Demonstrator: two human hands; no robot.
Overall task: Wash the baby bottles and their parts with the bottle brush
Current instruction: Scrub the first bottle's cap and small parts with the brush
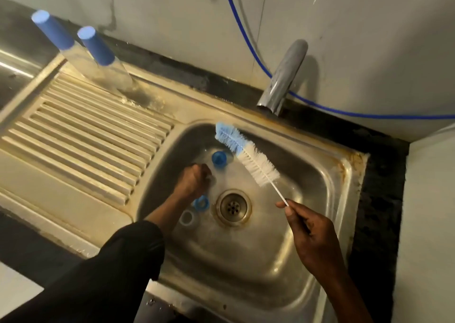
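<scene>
Bottle brush (246, 156), pinched at its handle tip by our right hand (312, 234), sits raised over the sink (320, 224), presumably leaving room for our left hand (193, 181), fingers curled beside the blue cap (218, 158); whether it holds anything we cannot tell.

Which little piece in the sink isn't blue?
The clear whitish ring, lying nearest the dark sleeve. Beside it lies a blue ring, farther back a blue cap.

1. The right hand (312, 234) pinches the thin white handle of the bottle brush (248, 157), bristles raised over the sink (283, 248).
2. The left hand (192, 181) curls low inside it (its grasp is blurred).
3. A blue cap (218, 158), blue ring (201, 203) and clear ring (186, 218) lie near the drain (233, 207).
</scene>
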